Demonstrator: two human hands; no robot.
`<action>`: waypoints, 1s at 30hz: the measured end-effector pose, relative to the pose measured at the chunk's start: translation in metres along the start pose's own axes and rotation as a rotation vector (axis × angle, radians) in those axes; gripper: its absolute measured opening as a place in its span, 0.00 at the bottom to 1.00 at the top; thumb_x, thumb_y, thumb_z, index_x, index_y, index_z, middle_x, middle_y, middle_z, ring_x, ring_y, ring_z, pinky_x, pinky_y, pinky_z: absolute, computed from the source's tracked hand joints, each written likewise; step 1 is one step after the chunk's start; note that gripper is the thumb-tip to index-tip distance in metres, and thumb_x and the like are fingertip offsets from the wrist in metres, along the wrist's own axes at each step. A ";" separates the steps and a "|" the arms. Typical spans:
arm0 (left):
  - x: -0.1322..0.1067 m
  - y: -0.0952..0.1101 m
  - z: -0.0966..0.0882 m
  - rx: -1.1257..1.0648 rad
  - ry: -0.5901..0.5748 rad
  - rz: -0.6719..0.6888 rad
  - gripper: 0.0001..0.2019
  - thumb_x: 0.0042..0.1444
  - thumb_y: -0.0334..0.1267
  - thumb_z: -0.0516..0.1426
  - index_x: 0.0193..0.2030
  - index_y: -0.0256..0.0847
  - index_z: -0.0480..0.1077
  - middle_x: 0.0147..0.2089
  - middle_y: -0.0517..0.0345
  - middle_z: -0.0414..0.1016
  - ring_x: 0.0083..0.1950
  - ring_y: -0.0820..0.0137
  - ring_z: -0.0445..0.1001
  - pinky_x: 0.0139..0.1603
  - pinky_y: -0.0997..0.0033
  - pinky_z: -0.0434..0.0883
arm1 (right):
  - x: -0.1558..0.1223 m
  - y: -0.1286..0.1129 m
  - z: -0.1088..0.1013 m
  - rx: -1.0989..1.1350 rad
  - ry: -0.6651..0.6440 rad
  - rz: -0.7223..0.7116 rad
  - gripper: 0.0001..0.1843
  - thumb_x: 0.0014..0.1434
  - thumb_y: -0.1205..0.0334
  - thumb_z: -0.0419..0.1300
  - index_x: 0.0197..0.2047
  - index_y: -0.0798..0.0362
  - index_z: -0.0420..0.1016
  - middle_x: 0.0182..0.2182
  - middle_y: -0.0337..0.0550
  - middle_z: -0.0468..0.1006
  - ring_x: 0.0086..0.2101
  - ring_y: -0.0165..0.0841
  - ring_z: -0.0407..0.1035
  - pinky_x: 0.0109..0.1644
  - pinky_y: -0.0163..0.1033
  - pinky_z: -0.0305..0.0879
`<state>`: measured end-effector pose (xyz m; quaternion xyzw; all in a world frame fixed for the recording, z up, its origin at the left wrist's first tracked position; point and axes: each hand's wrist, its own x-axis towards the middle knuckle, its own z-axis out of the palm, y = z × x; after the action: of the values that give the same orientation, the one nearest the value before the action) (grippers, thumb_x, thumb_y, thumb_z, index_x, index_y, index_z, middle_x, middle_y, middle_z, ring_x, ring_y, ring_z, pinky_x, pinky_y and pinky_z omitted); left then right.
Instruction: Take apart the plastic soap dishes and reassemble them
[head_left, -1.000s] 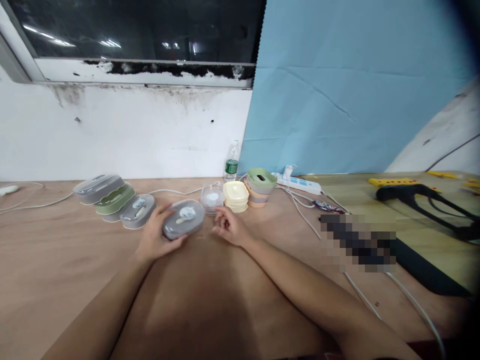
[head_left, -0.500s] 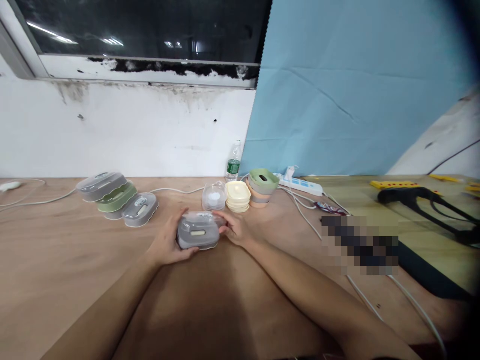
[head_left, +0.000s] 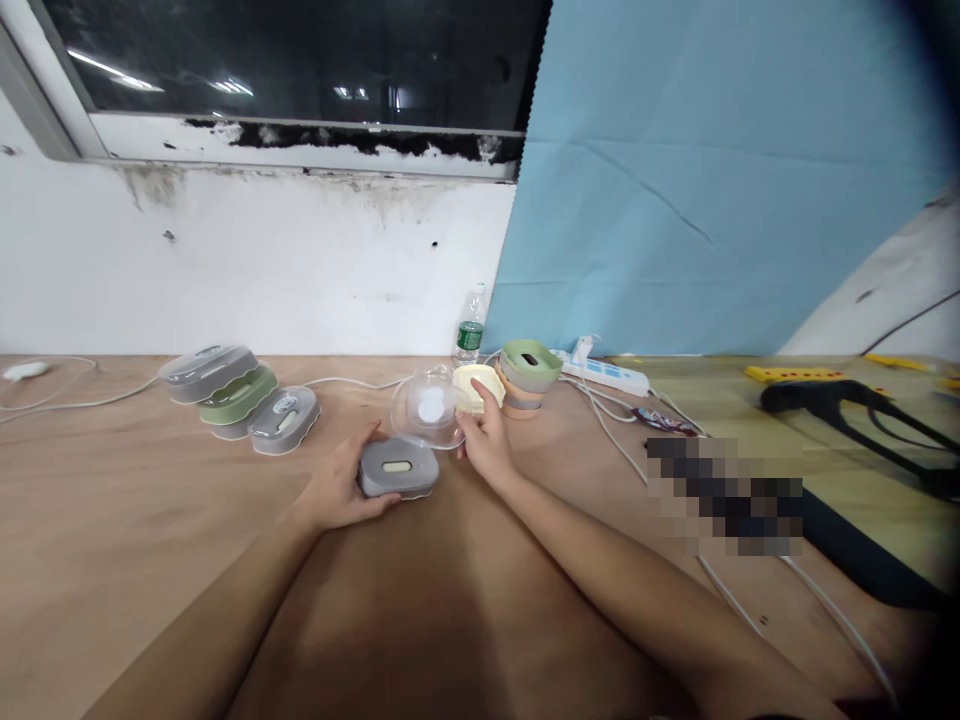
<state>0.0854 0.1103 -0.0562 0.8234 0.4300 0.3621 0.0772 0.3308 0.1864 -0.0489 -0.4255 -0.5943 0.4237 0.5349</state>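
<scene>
In the middle of the table my left hand [head_left: 337, 482] is closed round the left side of a grey oval box [head_left: 399, 470], thumb in front and fingers behind. The box has a pale slot-shaped mark on top. My right hand [head_left: 487, 437] pinches the edge of a clear plastic cover [head_left: 406, 425], which is tilted up behind and above the box. Through the cover, other clear plastic and a white round patch show. Just behind my right fingers stands a stack of cream-coloured square pieces [head_left: 474, 385], partly hidden by the hand.
Grey and green covered boxes [head_left: 238, 393] are piled at the left. Behind on the right stand a green, grey and orange stack [head_left: 529, 372], a water bottle [head_left: 470, 325] and a white power strip [head_left: 607, 376]. Cables [head_left: 611, 435] run over the table. A black frame [head_left: 847, 410] lies far right.
My right hand has lifted the clear cover off the grey box and moved it up and back, tilting it. My left hand stays on the box.
</scene>
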 end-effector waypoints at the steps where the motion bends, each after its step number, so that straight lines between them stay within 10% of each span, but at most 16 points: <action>1: 0.000 -0.001 0.000 -0.010 -0.001 -0.006 0.49 0.47 0.48 0.65 0.70 0.42 0.41 0.59 0.40 0.65 0.59 0.51 0.67 0.59 0.49 0.66 | 0.003 -0.001 0.000 0.012 0.029 0.032 0.37 0.59 0.54 0.55 0.68 0.50 0.47 0.18 0.30 0.70 0.12 0.27 0.60 0.14 0.32 0.58; 9: 0.001 -0.002 0.001 -0.031 -0.038 -0.006 0.48 0.48 0.48 0.64 0.70 0.41 0.43 0.58 0.42 0.66 0.59 0.53 0.68 0.59 0.52 0.66 | 0.013 -0.003 -0.002 0.079 0.038 0.086 0.41 0.57 0.48 0.56 0.69 0.50 0.45 0.18 0.30 0.73 0.13 0.27 0.64 0.16 0.30 0.61; 14: 0.001 -0.002 0.001 -0.026 -0.039 -0.019 0.48 0.47 0.48 0.64 0.70 0.42 0.43 0.58 0.42 0.67 0.58 0.52 0.68 0.59 0.51 0.66 | 0.017 0.002 -0.003 0.077 0.057 0.068 0.26 0.57 0.45 0.56 0.54 0.51 0.63 0.17 0.31 0.71 0.12 0.27 0.64 0.15 0.29 0.59; 20: 0.001 -0.001 -0.001 -0.031 -0.042 -0.023 0.47 0.47 0.48 0.64 0.69 0.42 0.44 0.58 0.43 0.67 0.58 0.52 0.68 0.58 0.51 0.66 | 0.023 0.004 -0.004 0.105 0.055 0.033 0.18 0.57 0.44 0.56 0.38 0.50 0.63 0.19 0.31 0.72 0.15 0.26 0.66 0.17 0.28 0.58; 30: 0.000 -0.003 0.003 -0.017 -0.018 -0.005 0.46 0.48 0.47 0.64 0.69 0.43 0.44 0.58 0.42 0.67 0.58 0.53 0.69 0.57 0.51 0.68 | 0.028 -0.001 -0.006 0.017 -0.210 0.017 0.24 0.53 0.52 0.61 0.52 0.52 0.64 0.35 0.39 0.76 0.19 0.24 0.69 0.19 0.29 0.61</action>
<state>0.0855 0.1126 -0.0590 0.8249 0.4282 0.3580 0.0891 0.3343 0.2130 -0.0394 -0.3792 -0.6401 0.4754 0.4696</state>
